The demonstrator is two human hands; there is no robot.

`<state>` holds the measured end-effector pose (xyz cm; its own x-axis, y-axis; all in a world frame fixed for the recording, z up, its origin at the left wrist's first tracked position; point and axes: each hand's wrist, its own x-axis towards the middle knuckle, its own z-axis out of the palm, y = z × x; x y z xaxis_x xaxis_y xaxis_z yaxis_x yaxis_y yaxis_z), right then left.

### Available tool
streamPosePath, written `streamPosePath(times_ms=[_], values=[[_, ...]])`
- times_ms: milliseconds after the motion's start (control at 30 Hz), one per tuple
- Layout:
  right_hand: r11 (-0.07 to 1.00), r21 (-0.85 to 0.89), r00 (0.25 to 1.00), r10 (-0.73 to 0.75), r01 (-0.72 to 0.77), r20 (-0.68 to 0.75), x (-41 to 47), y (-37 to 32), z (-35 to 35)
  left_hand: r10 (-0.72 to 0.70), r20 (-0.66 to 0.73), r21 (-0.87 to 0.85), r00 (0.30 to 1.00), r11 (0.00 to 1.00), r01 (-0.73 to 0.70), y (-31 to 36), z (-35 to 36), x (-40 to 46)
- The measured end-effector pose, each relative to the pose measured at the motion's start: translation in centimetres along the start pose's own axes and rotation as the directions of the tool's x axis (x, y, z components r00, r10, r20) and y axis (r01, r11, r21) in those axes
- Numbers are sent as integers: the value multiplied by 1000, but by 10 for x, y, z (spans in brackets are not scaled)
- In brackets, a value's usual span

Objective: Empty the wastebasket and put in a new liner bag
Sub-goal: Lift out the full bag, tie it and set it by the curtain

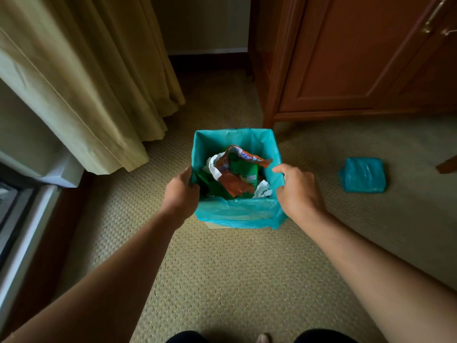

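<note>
A square wastebasket (pixel 214 225) stands on the carpet in the middle, lined with a teal liner bag (pixel 237 211) folded over its rim. Inside lie trash items (pixel 237 174): orange and green wrappers and crumpled white paper. My left hand (pixel 180 191) grips the bag at the left rim, fingers curled over the edge. At the right rim, my right hand (pixel 296 191) rests with thumb and fingers pinching the bag's edge. A folded teal new liner bag (pixel 362 175) lies on the carpet to the right of the basket.
A wooden cabinet (pixel 346 58) with a brass handle stands at the back right, close behind the basket. Beige curtains (pixel 86 82) hang at the left over a white sill. A chair leg (pixel 447 164) shows at the right edge. Carpet surrounds the basket.
</note>
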<state>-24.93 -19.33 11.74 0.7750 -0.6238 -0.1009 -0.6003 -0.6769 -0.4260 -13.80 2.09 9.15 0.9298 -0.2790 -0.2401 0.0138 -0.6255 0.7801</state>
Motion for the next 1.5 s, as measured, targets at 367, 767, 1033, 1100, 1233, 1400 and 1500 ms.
streamPosePath(times_ms=[367, 767, 1033, 1100, 1233, 1400, 1500], values=[[996, -17, 996, -88, 88, -4, -2, 13, -1, -22, -31, -114, 999, 993, 18, -6, -3, -11], [550, 421, 665, 378, -721, 645, 11, 38, 5, -479, 361, -207, 800, 795, 570, -40, -12, 7], [367, 570, 678, 371, -735, 635, 18, 50, 15, -483, 397, -463, 780, 629, 625, -50, -8, 1], [380, 581, 694, 373, -720, 616, 19, 52, 8, -517, 392, -528, 761, 552, 646, -53, -14, 2], [388, 641, 749, 373, -662, 547, 17, 53, -5, -511, 200, -605, 836, 607, 515, -42, -23, -4], [514, 675, 848, 349, -530, 399, 12, 47, -16, -400, -10, -586, 916, 745, 319, -16, -32, -14], [536, 712, 889, 326, -454, 322, 14, 47, -17, -379, -17, -565, 925, 767, 304, -8, -42, -13]])
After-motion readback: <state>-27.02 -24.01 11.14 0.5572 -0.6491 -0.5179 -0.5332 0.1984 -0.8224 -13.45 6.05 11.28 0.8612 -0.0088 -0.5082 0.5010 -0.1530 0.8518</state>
